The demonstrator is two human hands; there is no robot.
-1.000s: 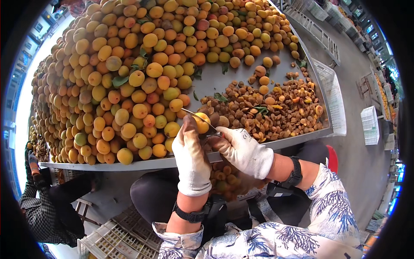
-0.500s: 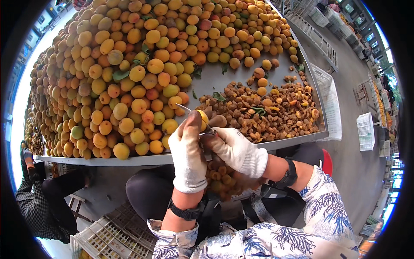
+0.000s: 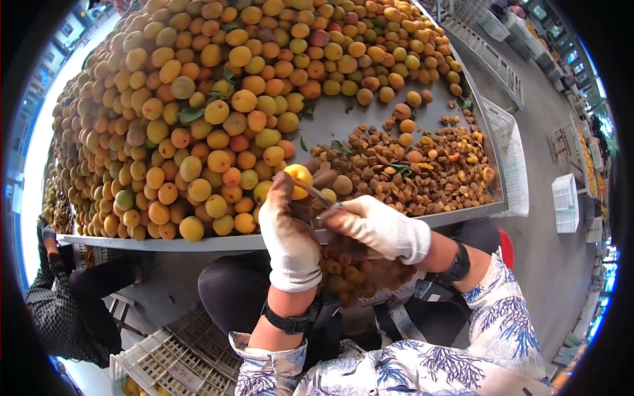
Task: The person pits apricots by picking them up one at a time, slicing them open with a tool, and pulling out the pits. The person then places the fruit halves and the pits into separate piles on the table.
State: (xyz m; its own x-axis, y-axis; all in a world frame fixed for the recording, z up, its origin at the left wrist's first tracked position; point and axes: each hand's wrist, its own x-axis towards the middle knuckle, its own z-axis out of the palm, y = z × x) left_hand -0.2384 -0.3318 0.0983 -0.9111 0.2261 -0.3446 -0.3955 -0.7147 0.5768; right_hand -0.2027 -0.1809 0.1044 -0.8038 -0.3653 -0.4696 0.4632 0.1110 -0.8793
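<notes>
My left hand [image 3: 289,231], in a white glove stained brown at the fingers, is closed on a yellow apricot [image 3: 298,175]. The fruit looks split, with bright flesh showing. My right hand [image 3: 383,228], gloved the same way, grips a small knife [image 3: 321,196] whose blade reaches to the apricot's lower side. Both hands are above the metal table's front edge [image 3: 224,245]. Just beyond them lies a heap of brown apricot stones [image 3: 422,168]. A large pile of whole apricots [image 3: 198,132] covers the table's left and far side.
Between my knees, below my hands, are more apricots [image 3: 350,274], partly blurred. A white crate [image 3: 507,155] stands against the table's right side; slatted crates [image 3: 178,356] sit at lower left. Another person in a checked sleeve [image 3: 59,317] is at far left.
The knife blade, earlier sticking out past the fruit at upper left, is now lower and right of it. The apricot shows cut open, and my right hand has shifted slightly right.
</notes>
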